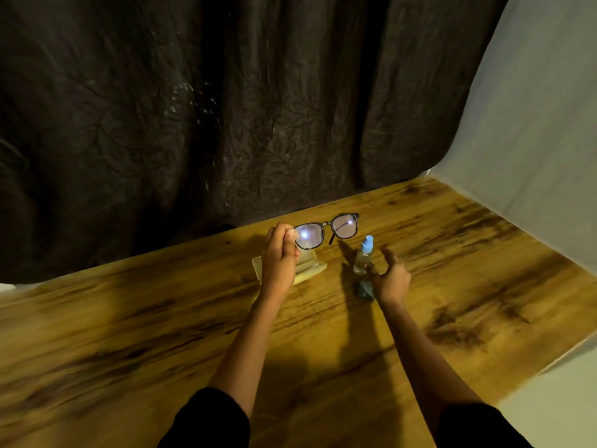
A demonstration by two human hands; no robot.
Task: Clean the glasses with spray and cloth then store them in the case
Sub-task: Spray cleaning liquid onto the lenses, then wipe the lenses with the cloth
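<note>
My left hand [280,257] pinches the dark-framed glasses [326,232] by their left end and holds them up above the table, lenses facing me. Under that hand lies the pale yellow case [311,271], lid open. A small clear spray bottle [363,255] with a blue cap stands upright to the right of the case. My right hand [389,276] hovers beside the bottle with fingers spread and holds nothing. A folded dark blue-grey cloth [365,290] lies just below the bottle, partly hidden by my right hand.
All of this rests on a wooden table [161,334]. A dark patterned curtain [226,108] hangs behind its far edge. A white wall [533,140] borders the table's right side.
</note>
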